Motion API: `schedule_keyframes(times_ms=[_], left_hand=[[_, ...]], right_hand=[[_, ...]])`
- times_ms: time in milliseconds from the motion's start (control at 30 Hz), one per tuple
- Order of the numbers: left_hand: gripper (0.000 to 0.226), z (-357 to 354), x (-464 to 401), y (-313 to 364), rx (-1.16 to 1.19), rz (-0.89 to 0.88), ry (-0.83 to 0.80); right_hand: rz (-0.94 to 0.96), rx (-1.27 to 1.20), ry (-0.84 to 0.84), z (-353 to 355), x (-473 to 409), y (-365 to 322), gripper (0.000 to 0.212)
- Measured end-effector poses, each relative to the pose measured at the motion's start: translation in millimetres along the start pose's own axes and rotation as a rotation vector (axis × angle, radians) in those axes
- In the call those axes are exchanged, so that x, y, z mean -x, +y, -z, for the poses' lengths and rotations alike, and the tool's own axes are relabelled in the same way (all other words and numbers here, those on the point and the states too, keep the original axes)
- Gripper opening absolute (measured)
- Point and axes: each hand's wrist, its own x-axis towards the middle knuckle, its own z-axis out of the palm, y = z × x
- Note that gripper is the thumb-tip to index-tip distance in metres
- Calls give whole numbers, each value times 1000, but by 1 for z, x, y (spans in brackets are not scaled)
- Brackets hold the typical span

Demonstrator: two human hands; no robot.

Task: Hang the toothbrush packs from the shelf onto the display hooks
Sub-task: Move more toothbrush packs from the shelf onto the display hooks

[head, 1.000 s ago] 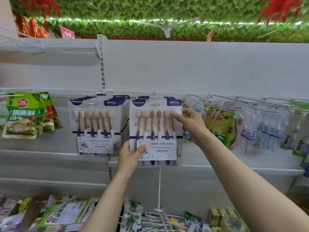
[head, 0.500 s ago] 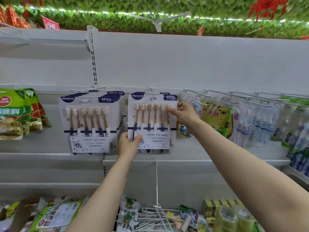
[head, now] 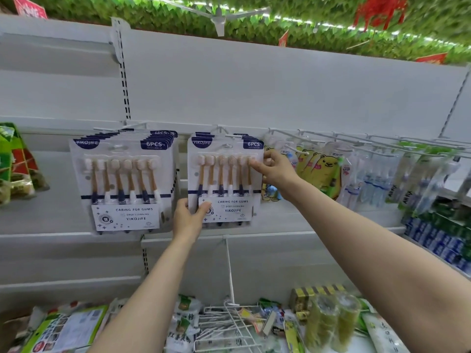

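The front toothbrush pack [head: 225, 180] was held flat against the row of packs already hung on the middle display hook [head: 224, 131]; its punched hang slot sat at the level of the hook tip, though whether the wire had passed fully through could not be told. The left hand [head: 190, 220] was set at the lower left corner of the pack, thumb laid over the printed card and fingers behind the edge, so the grip was a light pinch; this placement was judged to steady the bottom and stop the card from swinging. The right hand [head: 274, 169] was set at the upper right edge, fingertips pressed on the blister near the brush heads, the fingers mostly extended and not wrapped round anything; the pressure was judged to guide the top of the pack back along the wire. Opposite corners were chosen, presumably, so that the pack stayed square to the hook.

A fuller stack of identical packs [head: 125, 184] was hung on the neighbouring hook to the left; yellow bear-printed packets [head: 321, 171] and clear bottled goods [head: 369, 182] were hung on hooks to the right. On the lower shelf [head: 63, 285], loose wire hooks [head: 229, 324] and mixed packets were lying; further toothbrush packs could not be made out there.
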Motion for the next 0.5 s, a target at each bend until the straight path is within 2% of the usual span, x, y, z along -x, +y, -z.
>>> schedule_keyframes(times_ms=[167,300,400,500], left_hand=[[75,0,14,-21,-12,135,-78],[88,-9,44,-40,-161,351,-282],[83,-22,71,-26,-253,313,-370],[72,-42,93,9,-391,159,-430]], right_hand=[[-64,122,69,-7,21,8,56],[-123,451,24,7,50,38,52],[-131,700,-62,36,77,55,57],[-86,920,-125,83,105,59,55]])
